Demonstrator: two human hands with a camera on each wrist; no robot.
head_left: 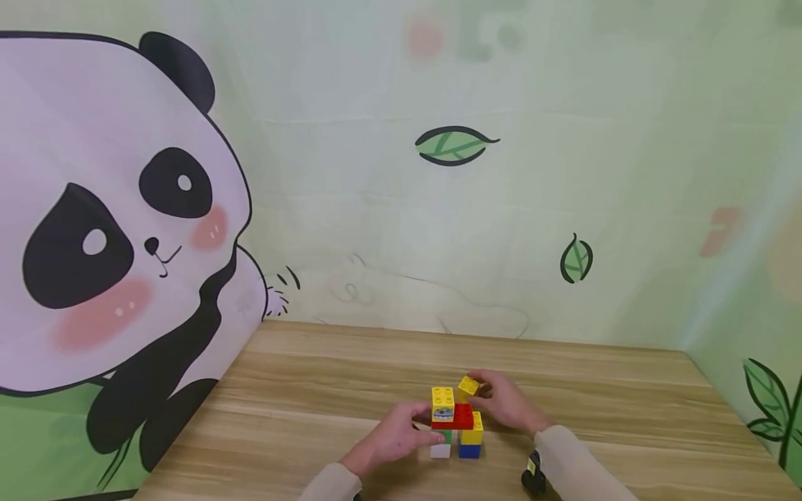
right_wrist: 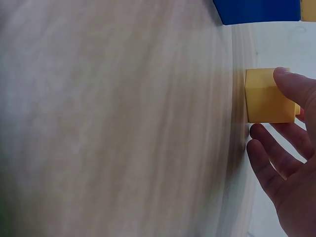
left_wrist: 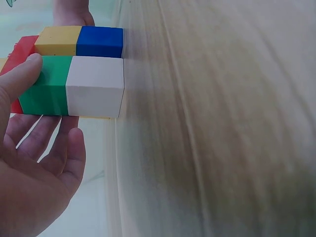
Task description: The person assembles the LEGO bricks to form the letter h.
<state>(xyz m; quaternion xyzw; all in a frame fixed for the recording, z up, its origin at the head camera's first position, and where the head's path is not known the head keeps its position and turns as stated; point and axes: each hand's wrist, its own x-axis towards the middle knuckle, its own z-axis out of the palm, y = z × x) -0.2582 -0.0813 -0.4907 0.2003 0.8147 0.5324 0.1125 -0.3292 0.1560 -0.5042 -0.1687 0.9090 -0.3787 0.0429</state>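
A toy building-block structure stands upright on the table. Its left column has a white block (left_wrist: 95,88) under a green block (left_wrist: 52,91); its right column, a blue block (head_left: 470,451) under a yellow one (head_left: 470,436). Bridging both is a red block (head_left: 462,416), topped at the left by a yellow block with a printed picture (head_left: 443,406). My left hand (head_left: 402,433) grips the left column, thumb on the green block and fingers behind. Behind the structure, my right hand (head_left: 506,401) pinches a separate yellow block (right_wrist: 264,96) between thumb and fingers.
The wood-grain table (head_left: 326,396) runs back to a pale fabric backdrop (head_left: 351,174) with printed leaves. A large printed panda (head_left: 125,209) covers the left side. A small black device (head_left: 533,479) sits at the right wrist, beside the sleeve (head_left: 576,459).
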